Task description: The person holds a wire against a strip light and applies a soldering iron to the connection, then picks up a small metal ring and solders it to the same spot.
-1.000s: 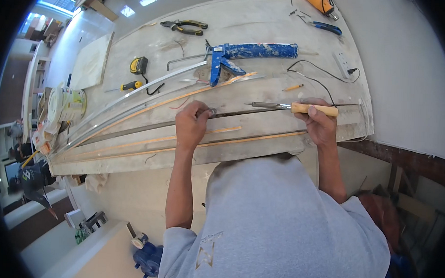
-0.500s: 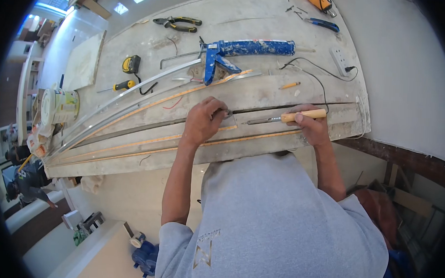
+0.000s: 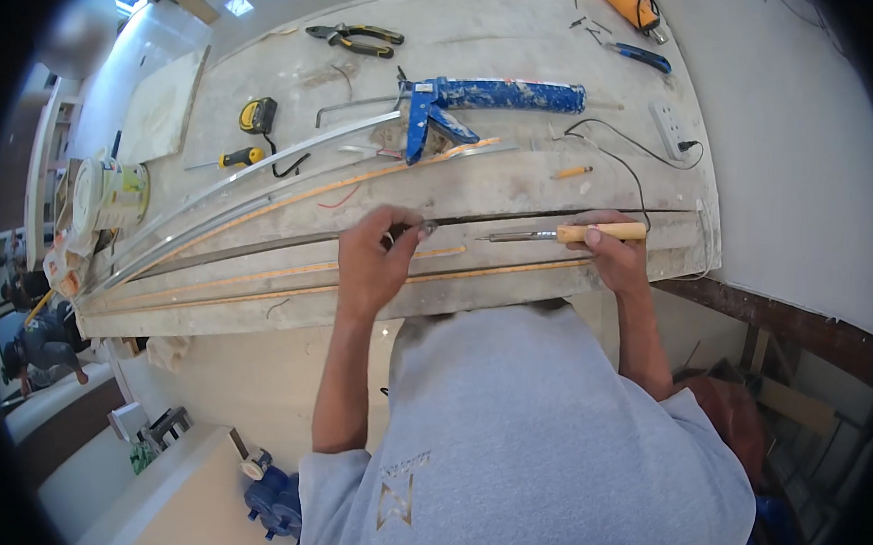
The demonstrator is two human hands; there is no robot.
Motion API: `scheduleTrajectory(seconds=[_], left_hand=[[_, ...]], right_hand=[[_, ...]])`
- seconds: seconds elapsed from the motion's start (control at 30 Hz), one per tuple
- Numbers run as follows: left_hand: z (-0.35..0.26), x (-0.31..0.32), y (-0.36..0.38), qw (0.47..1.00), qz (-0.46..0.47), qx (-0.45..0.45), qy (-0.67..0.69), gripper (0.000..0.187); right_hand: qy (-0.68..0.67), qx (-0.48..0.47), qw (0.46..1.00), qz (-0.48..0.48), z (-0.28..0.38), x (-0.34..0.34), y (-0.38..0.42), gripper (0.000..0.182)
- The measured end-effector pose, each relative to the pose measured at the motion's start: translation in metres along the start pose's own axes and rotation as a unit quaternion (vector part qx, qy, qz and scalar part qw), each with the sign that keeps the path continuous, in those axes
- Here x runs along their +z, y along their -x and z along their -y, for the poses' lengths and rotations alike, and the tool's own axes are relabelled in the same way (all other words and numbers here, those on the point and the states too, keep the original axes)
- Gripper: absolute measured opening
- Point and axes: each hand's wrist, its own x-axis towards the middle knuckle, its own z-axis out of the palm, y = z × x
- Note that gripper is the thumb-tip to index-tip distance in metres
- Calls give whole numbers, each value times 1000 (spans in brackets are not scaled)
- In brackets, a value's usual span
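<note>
My right hand [image 3: 618,266] is wrapped round the wooden handle of a soldering iron [image 3: 531,236], whose metal tip points left above the worktable. My left hand [image 3: 371,260] pinches a small, dark greyish thing between thumb and forefinger, too small to name. Below that hand lies a short thin orange strip [image 3: 445,252], ending just left of the iron's tip. A longer orange strip [image 3: 500,267] runs along the near edge of the table. The iron's cord [image 3: 641,199] arcs up behind my right hand.
A blue caulking gun [image 3: 508,94], pliers [image 3: 359,40], tape measure [image 3: 258,115], screwdriver [image 3: 239,158], pencil [image 3: 572,172] and cutter knife [image 3: 643,56] lie on the worktable [image 3: 465,55]. A power strip [image 3: 669,132] is at right, a bucket [image 3: 118,195] at left. Another person [image 3: 46,338] is at far left.
My left hand has moved left, away from the iron's tip, still pinching the small thing. My right hand holds the soldering iron almost still. The view has shifted slightly.
</note>
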Motion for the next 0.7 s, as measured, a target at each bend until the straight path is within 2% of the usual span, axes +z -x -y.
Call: scheduleTrajectory(seconds=[0.03,0.1,0.13,0.2,0.27,0.33,0.37,0.43,0.53,0.57,0.63,0.7], left_hand=[[-2,1,14,1000,-2,-1,-1,11],[-2,11,36,986,-53,-125,95,11],[-2,19,42,985,-61,-128,96,11],[0,38,60,907,-108,-222,342,11],[7,56,73,883,-132,-248,376,11],[1,78,81,787,-177,-332,489,11],[0,88,84,778,-200,-334,493,11],[-4,107,90,725,-233,-323,562,9],[-14,132,95,689,-306,-307,581,8],[-13,140,99,681,-318,-308,583,8],[-11,156,108,618,-335,-295,648,7],[-14,165,112,598,-331,-285,672,7]], right_hand=[[-10,1,1000,-1,2,0,0,23],[-18,1,1000,6,6,1,-7,23],[-27,-1,1000,12,6,1,-10,23],[-31,16,999,24,7,-2,-13,23],[-27,33,997,57,11,-3,-27,25],[-16,40,994,97,13,-5,-42,26],[-12,38,993,114,13,-7,-48,27],[-5,53,988,147,14,-14,-59,30],[-5,74,985,158,15,-24,-68,34],[-11,82,986,146,16,-26,-70,33],[-19,92,983,160,14,-30,-73,33],[-30,98,980,173,14,-30,-77,33]])
